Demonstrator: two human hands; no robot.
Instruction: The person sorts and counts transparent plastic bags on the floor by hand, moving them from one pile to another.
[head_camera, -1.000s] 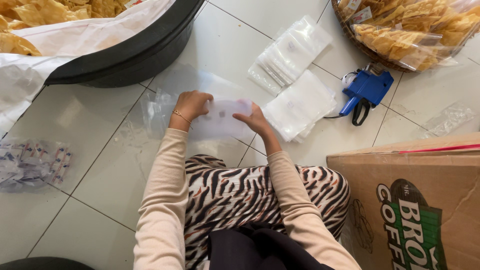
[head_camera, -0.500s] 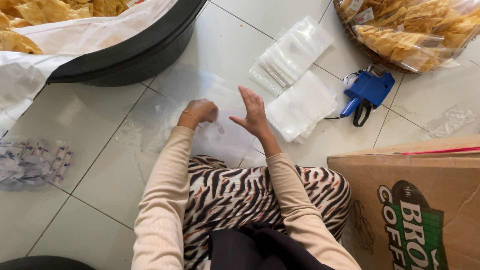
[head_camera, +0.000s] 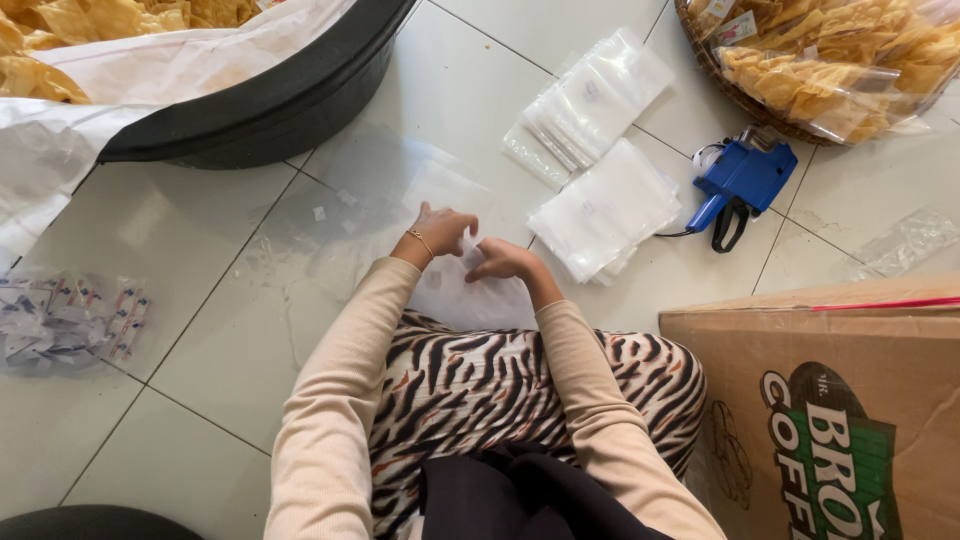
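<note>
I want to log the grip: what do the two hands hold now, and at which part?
Both the left hand and the right hand pinch a clear plastic bag at its upper edge, close together.

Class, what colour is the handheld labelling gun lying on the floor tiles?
Blue, with a black handle: the labelling gun shows best in the head view.

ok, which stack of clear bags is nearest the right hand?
The lower stack of clear bags, lying just right of the right hand beside the blue label gun. The other stack lies farther up, nearer the basket.
</note>
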